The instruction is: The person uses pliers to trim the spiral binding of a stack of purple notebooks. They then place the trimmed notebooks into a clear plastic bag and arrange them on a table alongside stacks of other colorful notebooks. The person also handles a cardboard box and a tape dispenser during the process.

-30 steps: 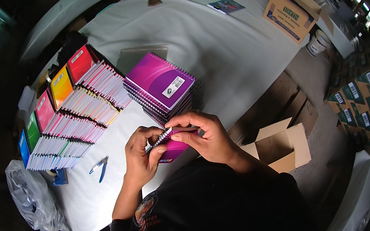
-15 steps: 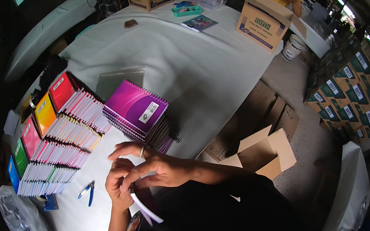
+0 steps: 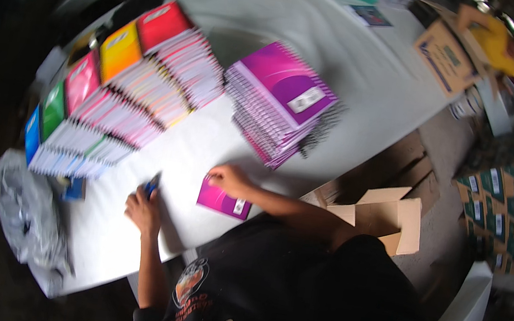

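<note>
At the front of the table, my left hand (image 3: 142, 211) has its fingers closed round small blue-handled pliers (image 3: 152, 186), low over the white surface. To its right, a small purple notebook (image 3: 223, 202) lies flat with its cover up. My right hand (image 3: 231, 180) is on that notebook's upper edge, fingers bent and closed at its far left corner; the spine there is hidden. Beyond it stands a stack of purple spiral notebooks (image 3: 287, 89). Motion blurs the fingertips slightly.
Rows of spiral notebooks (image 3: 142, 87) with red, yellow, pink, green and blue covers stand at left. A grey plastic bag (image 3: 30, 210) sits at the near left corner. An open carton (image 3: 387, 220) is beside the table at right; another carton (image 3: 447, 56) stands at the far right.
The notebook held between both hands is now down on the table under my right hand. My left hand has moved left and taken hold of the pliers. The view has turned and shifted.
</note>
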Demonstrator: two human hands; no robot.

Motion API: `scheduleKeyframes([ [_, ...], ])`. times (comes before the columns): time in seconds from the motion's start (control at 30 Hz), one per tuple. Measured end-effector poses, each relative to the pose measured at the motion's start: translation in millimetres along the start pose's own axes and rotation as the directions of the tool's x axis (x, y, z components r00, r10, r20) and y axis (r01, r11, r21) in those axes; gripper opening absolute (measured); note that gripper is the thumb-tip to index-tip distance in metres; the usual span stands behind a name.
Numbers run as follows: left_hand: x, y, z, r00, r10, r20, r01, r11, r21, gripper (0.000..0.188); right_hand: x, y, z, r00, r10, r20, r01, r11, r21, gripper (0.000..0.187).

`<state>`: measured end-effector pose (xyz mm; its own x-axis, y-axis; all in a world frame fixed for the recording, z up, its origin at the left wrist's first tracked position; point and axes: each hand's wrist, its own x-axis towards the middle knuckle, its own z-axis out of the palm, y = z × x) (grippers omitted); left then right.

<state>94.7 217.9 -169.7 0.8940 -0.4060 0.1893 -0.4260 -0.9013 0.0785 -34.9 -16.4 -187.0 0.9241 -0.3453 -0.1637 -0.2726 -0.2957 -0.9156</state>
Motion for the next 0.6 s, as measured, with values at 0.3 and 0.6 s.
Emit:
scheduleKeyframes([
  [0.3,-40.2,83.3,-47.6,0.403,0.741,0.537,0.915,-0.327,-0.236,0.046,-7.2,-7.4,5.4,0.987,0.125,-0.097,-0.126,0.992,-0.009,0.019],
  [0.6,-37.2,91.7,-32.8,0.275,0.808,0.521,0.953,-0.303,-0.033,0.056,-1.8,-5.5,0.2,0.978,0.2,-0.065,-0.197,0.979,0.055,0.018],
])
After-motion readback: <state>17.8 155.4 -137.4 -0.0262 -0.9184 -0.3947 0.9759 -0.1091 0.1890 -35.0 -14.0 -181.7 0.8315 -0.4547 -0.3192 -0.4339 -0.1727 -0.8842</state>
